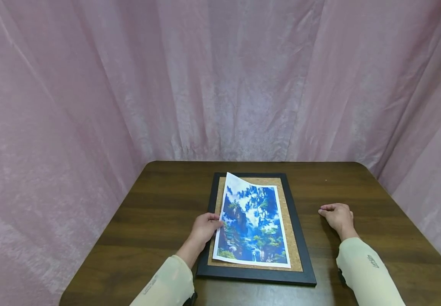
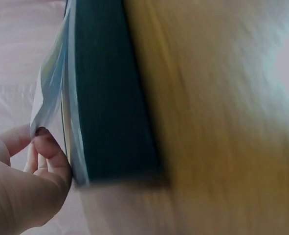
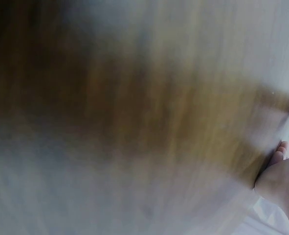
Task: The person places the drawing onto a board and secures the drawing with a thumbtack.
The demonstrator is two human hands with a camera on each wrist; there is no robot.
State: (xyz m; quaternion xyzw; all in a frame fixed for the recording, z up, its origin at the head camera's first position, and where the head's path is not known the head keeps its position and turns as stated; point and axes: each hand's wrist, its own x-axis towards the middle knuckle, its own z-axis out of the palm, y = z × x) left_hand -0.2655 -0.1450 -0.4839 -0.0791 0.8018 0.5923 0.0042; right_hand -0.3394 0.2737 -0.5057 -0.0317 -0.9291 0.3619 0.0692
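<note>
My left hand (image 1: 204,227) pinches the left edge of a printed landscape picture (image 1: 252,225), thumb on its face. The sheet shows blue mountains and waterfalls with a white border. It lies over a cork board (image 1: 294,250) in a black frame (image 1: 300,231), its upper left corner curling up. The left wrist view shows the lifted paper edge (image 2: 44,98) between thumb and finger, beside the frame's dark side (image 2: 110,98). Right of the board, my right hand (image 1: 339,216) is low at the tabletop, thumb and index tips close together. I cannot tell whether they hold something tiny.
The brown wooden table (image 1: 159,204) has rounded far corners. A tiny pale speck (image 1: 325,180) lies on it beyond my right hand. Pink velvet curtains (image 1: 243,85) hang behind the table and along both sides.
</note>
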